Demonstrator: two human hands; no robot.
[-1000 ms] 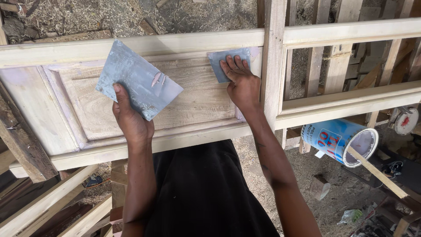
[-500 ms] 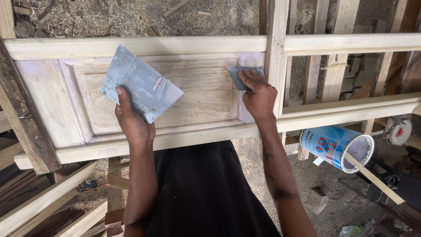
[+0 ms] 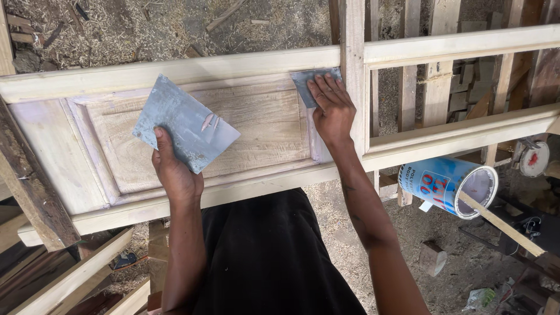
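Note:
A pale wooden door frame with a raised panel (image 3: 256,125) lies flat in front of me. My left hand (image 3: 175,172) grips a flat grey metal sheet (image 3: 184,122) smeared with pale filler, held over the panel's left half. My right hand (image 3: 332,108) presses a small grey scraper blade (image 3: 306,81) against the panel's upper right corner, beside the upright stile (image 3: 353,70). Whitish filler coats the panel's bevelled edges.
A blue and white tin (image 3: 449,186) lies on its side at the right with a wooden stick (image 3: 501,224) in it. Dark timber (image 3: 32,186) leans at the left. Sawdust and offcuts cover the ground; loose boards (image 3: 76,274) lie at lower left.
My right hand has slid the scraper down the panel's right edge and back up to the top corner. The left hand and its sheet stayed nearly still.

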